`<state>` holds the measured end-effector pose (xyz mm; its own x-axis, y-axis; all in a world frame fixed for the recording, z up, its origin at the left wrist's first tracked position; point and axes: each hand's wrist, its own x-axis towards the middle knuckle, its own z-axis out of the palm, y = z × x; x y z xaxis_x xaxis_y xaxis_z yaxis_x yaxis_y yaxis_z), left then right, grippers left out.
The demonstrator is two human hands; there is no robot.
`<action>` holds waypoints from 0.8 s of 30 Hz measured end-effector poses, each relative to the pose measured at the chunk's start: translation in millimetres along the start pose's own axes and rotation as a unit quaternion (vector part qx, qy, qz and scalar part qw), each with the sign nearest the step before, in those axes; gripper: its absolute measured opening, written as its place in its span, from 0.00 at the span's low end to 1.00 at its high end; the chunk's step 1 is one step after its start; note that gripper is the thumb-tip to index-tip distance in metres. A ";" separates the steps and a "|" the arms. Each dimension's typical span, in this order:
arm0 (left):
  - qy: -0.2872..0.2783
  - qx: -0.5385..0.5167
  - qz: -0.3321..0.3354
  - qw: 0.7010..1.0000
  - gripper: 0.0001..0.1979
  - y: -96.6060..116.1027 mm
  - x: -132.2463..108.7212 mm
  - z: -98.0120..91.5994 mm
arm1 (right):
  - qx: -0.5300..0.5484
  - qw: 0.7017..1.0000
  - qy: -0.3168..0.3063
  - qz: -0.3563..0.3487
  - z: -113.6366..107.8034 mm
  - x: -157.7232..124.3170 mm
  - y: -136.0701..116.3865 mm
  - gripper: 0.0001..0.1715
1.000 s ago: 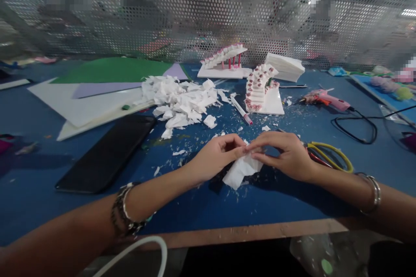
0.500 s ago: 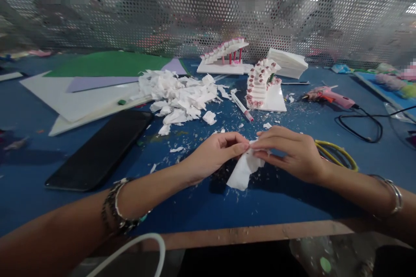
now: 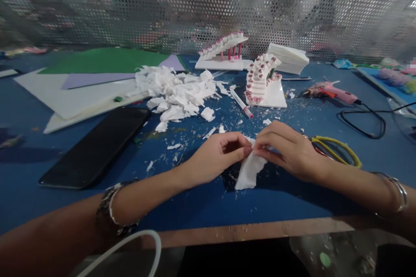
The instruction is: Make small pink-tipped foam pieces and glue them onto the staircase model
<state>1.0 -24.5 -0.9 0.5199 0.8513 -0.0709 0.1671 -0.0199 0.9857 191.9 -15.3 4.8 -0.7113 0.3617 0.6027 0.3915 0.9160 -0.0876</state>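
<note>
Between my two hands, low over the blue table, hangs a piece of thin white paper (image 3: 249,173) that looks like tissue. My left hand (image 3: 217,156) pinches its upper edge between thumb and fingers. Right beside it, my right hand (image 3: 289,149) pinches the same edge, fingertips almost touching the left ones. The paper's lower part droops toward the tabletop. Beyond my hands lies a loose heap of torn white paper (image 3: 182,93), with small scraps strewn over the table (image 3: 195,207). A white marker (image 3: 241,103) with a pink end rests near the heap.
Two small model staircases, one on red posts (image 3: 224,49) and one with dark red dots (image 3: 260,82), stand at the back. A pink glue gun (image 3: 334,93) and yellow-handled scissors (image 3: 344,149) lie right. A black phone (image 3: 97,149) and coloured sheets (image 3: 107,61) lie left.
Both hands still hold the paper. My right fingertips have closed in on the pinched edge, and the paper hangs slightly further right. The view has shifted a little.
</note>
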 end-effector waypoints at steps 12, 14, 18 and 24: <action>0.032 0.195 0.153 0.968 0.08 2.1 -4.9 -3.6 | 0.028 0.998 -0.025 0.049 2.2 -4.4 0.4 0.08; 0.036 0.202 0.155 0.966 0.07 1.6 -4.5 -3.7 | 0.055 0.995 -0.035 0.072 2.2 -4.4 -1.0 0.07; 0.036 0.140 0.121 0.982 0.07 0.2 -3.7 -2.3 | 0.169 0.976 -0.023 0.136 1.1 -2.5 -2.2 0.05; 0.038 0.016 0.048 0.998 0.07 0.8 -2.2 -1.9 | 0.243 0.956 0.010 0.167 -1.9 -1.0 -1.0 0.06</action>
<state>-1.7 -25.4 0.3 0.4707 0.8816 0.0359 0.1472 -0.1186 0.9820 193.3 -16.9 5.8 -0.5811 0.6483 0.4919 0.2737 0.7249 -0.6321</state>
